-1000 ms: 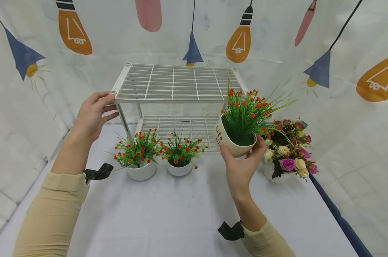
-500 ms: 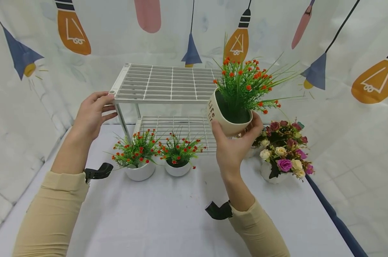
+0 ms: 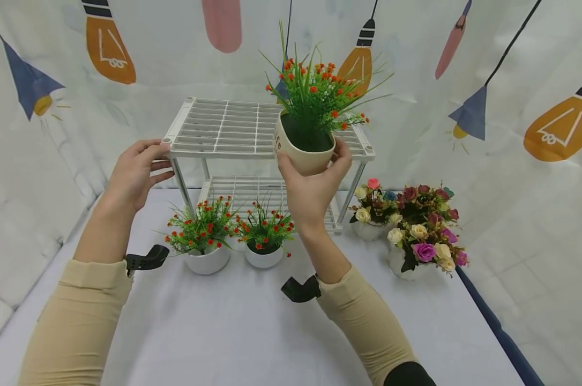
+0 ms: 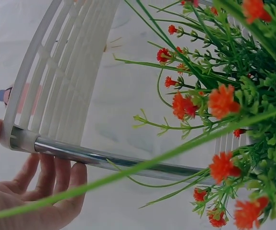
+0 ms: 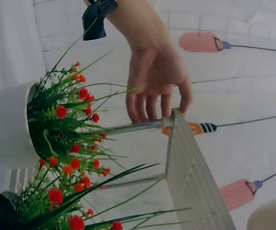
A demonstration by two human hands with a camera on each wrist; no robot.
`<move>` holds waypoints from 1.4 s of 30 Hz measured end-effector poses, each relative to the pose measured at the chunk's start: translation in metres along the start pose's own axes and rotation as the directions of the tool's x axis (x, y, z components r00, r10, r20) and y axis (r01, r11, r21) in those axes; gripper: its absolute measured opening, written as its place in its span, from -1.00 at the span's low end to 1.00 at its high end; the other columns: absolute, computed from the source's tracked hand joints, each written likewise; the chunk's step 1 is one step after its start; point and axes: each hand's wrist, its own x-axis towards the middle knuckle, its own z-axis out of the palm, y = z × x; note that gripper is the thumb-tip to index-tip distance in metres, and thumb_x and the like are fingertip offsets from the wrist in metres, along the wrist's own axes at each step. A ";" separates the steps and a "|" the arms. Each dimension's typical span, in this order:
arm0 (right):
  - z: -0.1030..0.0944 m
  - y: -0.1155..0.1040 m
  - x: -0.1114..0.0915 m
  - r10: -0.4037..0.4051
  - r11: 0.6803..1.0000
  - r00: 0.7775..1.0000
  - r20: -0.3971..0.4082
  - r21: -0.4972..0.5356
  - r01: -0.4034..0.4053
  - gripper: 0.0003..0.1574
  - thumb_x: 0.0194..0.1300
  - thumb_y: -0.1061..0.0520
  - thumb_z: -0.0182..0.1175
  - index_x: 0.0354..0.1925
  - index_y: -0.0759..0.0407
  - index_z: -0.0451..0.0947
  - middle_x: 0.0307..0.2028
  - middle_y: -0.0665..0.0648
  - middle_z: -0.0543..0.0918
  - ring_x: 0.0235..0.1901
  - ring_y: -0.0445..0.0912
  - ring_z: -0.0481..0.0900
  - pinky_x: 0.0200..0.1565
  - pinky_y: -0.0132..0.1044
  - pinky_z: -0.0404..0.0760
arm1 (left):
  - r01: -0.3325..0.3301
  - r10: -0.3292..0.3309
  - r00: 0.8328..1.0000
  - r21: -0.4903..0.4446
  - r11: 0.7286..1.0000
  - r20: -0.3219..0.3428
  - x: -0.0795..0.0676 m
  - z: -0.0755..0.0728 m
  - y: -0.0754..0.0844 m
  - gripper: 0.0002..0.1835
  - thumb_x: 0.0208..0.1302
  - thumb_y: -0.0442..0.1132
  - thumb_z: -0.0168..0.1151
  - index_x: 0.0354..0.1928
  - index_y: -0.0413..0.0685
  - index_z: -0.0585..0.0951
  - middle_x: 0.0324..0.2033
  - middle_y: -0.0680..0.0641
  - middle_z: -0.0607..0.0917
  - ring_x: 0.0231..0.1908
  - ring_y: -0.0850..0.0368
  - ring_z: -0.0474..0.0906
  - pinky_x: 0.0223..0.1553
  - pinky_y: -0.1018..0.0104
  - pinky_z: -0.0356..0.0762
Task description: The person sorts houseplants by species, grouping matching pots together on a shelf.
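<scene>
My right hand [image 3: 312, 198] grips a cream pot with lettering [image 3: 300, 156] from below and the near side. Its plant [image 3: 315, 96] has grassy leaves and small orange-red flowers. The pot tilts toward me and overlaps the right part of the top shelf in the head view. At the front left corner of the white two-tier wire rack [image 3: 223, 155], my left hand [image 3: 132, 174] holds on, thumb at the corner and fingers behind the metal post [image 4: 118, 159]. Two white pots with red-flowered plants [image 3: 207, 261] stand before the rack.
Right of the rack stand white pots of artificial roses [image 3: 423, 233] in purple, cream and dark red. A white cloth [image 3: 223, 332] covers the table, and its dark blue edge [image 3: 493, 316] runs along the right. A patterned curtain [image 3: 165, 64] hangs behind.
My right hand has carried the cream potted plant up and left, from beside the rack's right end to over the top shelf's front. My left hand stays at the rack corner.
</scene>
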 end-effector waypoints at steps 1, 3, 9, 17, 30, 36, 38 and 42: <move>0.004 0.001 0.001 0.016 1.000 1.000 0.005 0.004 -0.016 0.03 0.08 0.27 0.56 0.34 0.19 0.14 0.18 0.17 0.29 0.15 0.03 0.46 0.01 -0.04 0.65 | -0.001 0.001 1.000 -0.002 1.000 0.002 0.000 0.000 0.000 -0.60 0.50 0.04 0.21 0.20 0.06 0.40 0.02 0.01 0.52 -0.02 0.13 0.52 -0.14 0.43 0.58; 0.011 0.003 0.004 0.047 0.999 0.999 0.010 -0.007 -0.047 0.04 0.09 0.25 0.56 0.35 0.17 0.13 0.18 0.15 0.30 0.15 0.01 0.46 0.00 -0.08 0.66 | -0.002 0.002 1.000 -0.008 1.000 0.008 0.001 0.001 0.001 -0.60 0.50 0.03 0.21 0.21 0.05 0.40 0.02 0.01 0.52 -0.03 0.12 0.52 -0.15 0.43 0.59; 0.031 0.008 0.006 0.155 0.986 0.988 -0.005 -0.068 -0.155 0.07 0.10 0.19 0.57 0.37 0.13 0.11 0.21 0.07 0.27 0.14 -0.05 0.44 -0.01 -0.20 0.67 | 0.036 -0.037 0.999 0.040 0.999 0.025 -0.001 0.001 -0.002 -0.46 0.51 0.05 0.19 0.35 -0.04 0.33 0.02 0.02 0.50 -0.03 0.14 0.51 -0.16 0.44 0.58; 0.070 0.008 0.002 0.304 0.917 0.952 -0.035 -0.262 -0.302 0.08 0.09 0.05 0.61 0.38 0.03 0.15 0.22 -0.05 0.27 0.16 -0.12 0.28 -0.04 -0.32 0.59 | 0.064 -0.064 0.998 -0.003 0.998 0.017 -0.006 -0.004 -0.007 -0.57 0.50 0.03 0.20 0.25 0.06 0.37 0.01 0.02 0.48 -0.07 0.19 0.52 -0.20 0.49 0.61; 0.137 0.013 0.018 0.344 0.769 0.927 -0.148 -0.523 -0.369 0.09 0.04 -0.14 0.62 0.36 -0.05 0.20 0.17 -0.04 0.33 0.09 -0.18 0.36 0.18 -0.20 0.38 | 0.042 -0.042 0.999 -0.069 0.997 0.007 0.003 -0.006 -0.006 -0.66 0.48 0.02 0.24 0.11 0.11 0.41 0.00 0.02 0.50 -0.10 0.19 0.53 -0.26 0.50 0.61; 0.161 0.021 0.016 0.365 0.645 0.915 -0.169 -0.664 -0.380 0.10 0.01 -0.24 0.61 0.35 -0.09 0.21 0.16 -0.04 0.33 0.05 -0.19 0.36 0.15 -0.25 0.40 | 0.026 -0.026 1.000 -0.100 0.995 0.004 0.009 -0.005 -0.006 -0.67 0.48 0.00 0.25 0.12 0.08 0.43 -0.02 0.02 0.52 -0.11 0.20 0.55 -0.27 0.49 0.62; 0.167 0.023 0.014 0.363 0.606 0.919 -0.150 -0.711 -0.356 0.12 0.01 -0.28 0.59 0.36 -0.10 0.19 0.18 -0.05 0.32 0.04 -0.20 0.36 0.14 -0.26 0.41 | 0.023 -0.023 1.000 -0.106 0.994 0.004 0.011 -0.004 -0.006 -0.67 0.48 0.00 0.25 0.12 0.07 0.43 -0.02 0.02 0.52 -0.12 0.20 0.56 -0.28 0.49 0.62; 0.177 0.027 0.012 0.360 0.519 0.928 -0.095 -0.806 -0.284 0.16 0.01 -0.43 0.52 0.36 -0.09 0.16 0.18 -0.05 0.30 0.06 -0.21 0.33 0.13 -0.28 0.40 | 0.027 -0.026 1.000 -0.116 0.993 0.009 0.013 -0.002 -0.007 -0.67 0.48 0.00 0.25 0.11 0.08 0.43 -0.01 0.02 0.51 -0.11 0.20 0.55 -0.28 0.50 0.61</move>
